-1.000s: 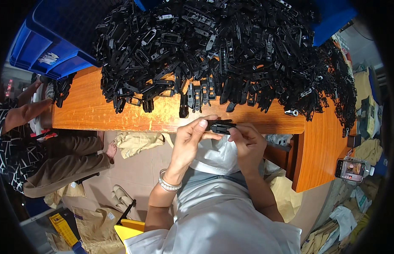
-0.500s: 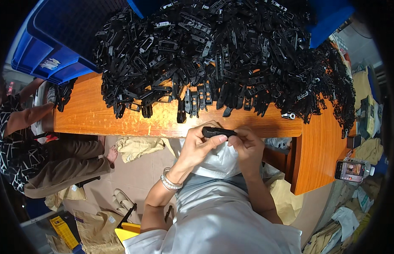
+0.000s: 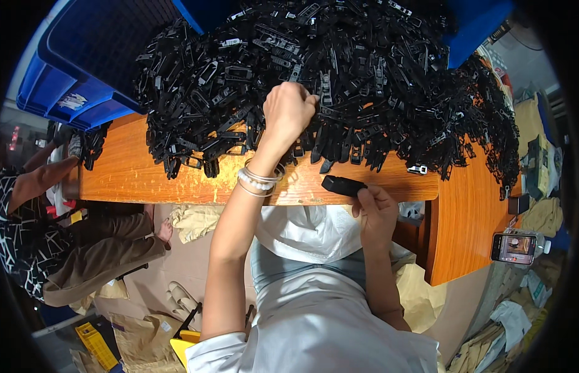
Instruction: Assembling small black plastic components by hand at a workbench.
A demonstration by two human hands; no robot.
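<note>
My right hand (image 3: 378, 211) grips one end of a slim black plastic part (image 3: 343, 185), held out just above the front edge of the table. Reaching over the pile, my left hand (image 3: 288, 112) has its fingers curled closed; what they hold, if anything, is hidden. Beneath and beyond it spreads a big heap of black plastic clip-like pieces (image 3: 358, 68), some with oblong openings. A white sack (image 3: 308, 233) lies across my lap, below the table edge.
The orange wooden table (image 3: 215, 186) turns toward me at the right. A blue crate (image 3: 84, 74) stands far left. A phone (image 3: 514, 248) is at the right. To the left, another person's arm (image 3: 44, 177) reaches to the table. Paper sacks (image 3: 143, 339) lie on the floor.
My left hand has left the black part and moved forward onto the pile. My right hand keeps the part, now a little further right and lower.
</note>
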